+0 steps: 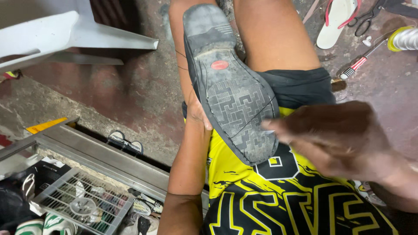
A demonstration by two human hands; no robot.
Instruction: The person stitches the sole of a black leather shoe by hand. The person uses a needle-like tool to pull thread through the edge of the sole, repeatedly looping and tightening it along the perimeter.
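The fingers of the right hand [344, 139] are seen blurred, loosely curled and pointing left, with the fingertips [272, 126] brought up against the right edge of a black shoe [230, 87]; whether anything is pinched between them cannot be told, though a thin thread [257, 118] is seen running across the sole toward them. The shoe is held sole-up over the lap, heel far and toe near, and its tread and a small red oval are turned to the camera. The left hand [198, 114] is largely hidden behind the left edge of the shoe; only part of it is shown, pressed against the shoe's side, so the grip of its fingers cannot be made out fully, yet the shoe is clearly supported by it. Beneath the shoe, black shorts [300, 87] and a yellow and black shirt [278, 196] are seen.

At the far left, a white plastic chair [65, 35] is set on the stained concrete floor [143, 82]. At the near left, a metal frame [100, 152] is laid across, and a wire rack [82, 202] with shoes and oddments is found below it. At the far right, a white and pink flip-flop [335, 19], black scissors [365, 19], a spool of thread [402, 38] and a red and white handled tool [357, 65] are scattered on the floor, well apart from the hands.
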